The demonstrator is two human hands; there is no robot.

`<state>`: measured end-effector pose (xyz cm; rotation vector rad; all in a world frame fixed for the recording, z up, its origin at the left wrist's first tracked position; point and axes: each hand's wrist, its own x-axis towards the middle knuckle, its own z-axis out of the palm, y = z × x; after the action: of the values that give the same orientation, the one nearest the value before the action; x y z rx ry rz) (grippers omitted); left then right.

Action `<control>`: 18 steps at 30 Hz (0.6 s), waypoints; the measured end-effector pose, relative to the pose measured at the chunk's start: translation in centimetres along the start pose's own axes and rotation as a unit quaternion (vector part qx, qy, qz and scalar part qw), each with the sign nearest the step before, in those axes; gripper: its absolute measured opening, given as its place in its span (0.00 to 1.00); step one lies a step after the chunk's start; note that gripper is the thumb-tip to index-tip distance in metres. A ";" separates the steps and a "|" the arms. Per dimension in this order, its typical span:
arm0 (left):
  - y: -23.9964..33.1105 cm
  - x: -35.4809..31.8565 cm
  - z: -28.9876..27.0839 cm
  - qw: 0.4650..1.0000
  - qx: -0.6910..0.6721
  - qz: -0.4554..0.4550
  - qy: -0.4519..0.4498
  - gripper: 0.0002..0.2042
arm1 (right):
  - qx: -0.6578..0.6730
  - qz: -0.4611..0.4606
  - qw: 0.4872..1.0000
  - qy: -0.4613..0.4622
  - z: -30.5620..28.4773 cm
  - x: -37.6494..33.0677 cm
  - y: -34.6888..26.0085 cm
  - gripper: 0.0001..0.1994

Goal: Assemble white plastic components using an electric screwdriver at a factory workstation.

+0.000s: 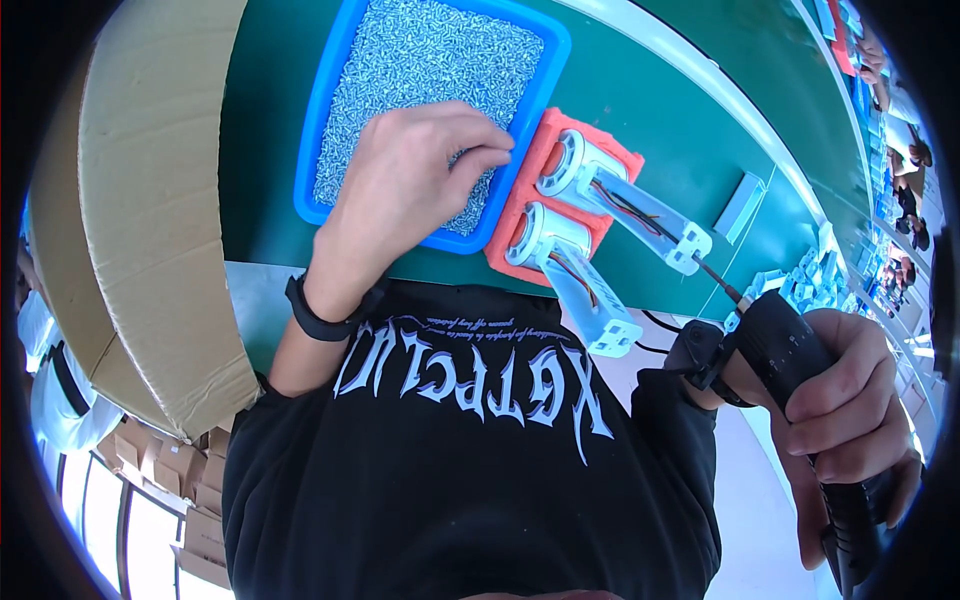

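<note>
My left hand [410, 165] is over a blue plastic tray [322, 100] full of small silver screws [430, 60]. Its thumb and fingertips are pinched together near the tray's right rim; whatever lies between them is too small to make out. My right hand [850, 400] grips a black electric screwdriver [785, 345]. The screwdriver's thin bit points up-left, its tip at the end of the farther white housing [600, 172]. A similar nearer white housing [560, 245] lies beside it. Both rest their round ends in a red foam block [530, 180], with coloured wires showing along their open arms.
A large cardboard box [155, 200] stands left of the green table [690, 120]. To the right lie a pale flat strip [740, 205] and a heap of small pale parts [805, 280]. More cartons [165, 465] are at lower left. Other people appear at the far edges.
</note>
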<state>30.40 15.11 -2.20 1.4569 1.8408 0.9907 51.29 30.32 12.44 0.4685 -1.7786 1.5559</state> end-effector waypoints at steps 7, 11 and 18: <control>2.4 1.0 4.0 0.967 -0.162 0.150 0.130 0.07 | 0.007 -0.003 1.000 0.006 0.2 0.0 0.1 0.12; 2.1 1.0 6.5 0.965 -0.205 0.112 0.115 0.07 | 0.010 0.009 1.000 -0.014 -0.4 0.1 0.2 0.09; 1.7 1.1 6.5 0.973 -0.180 0.113 0.091 0.07 | 0.026 -0.009 0.998 -0.052 -1.1 0.1 1.5 0.07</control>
<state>36.35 17.61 -4.33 1.4057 1.5299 1.5271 50.49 31.71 11.49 0.5990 -1.8111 1.5940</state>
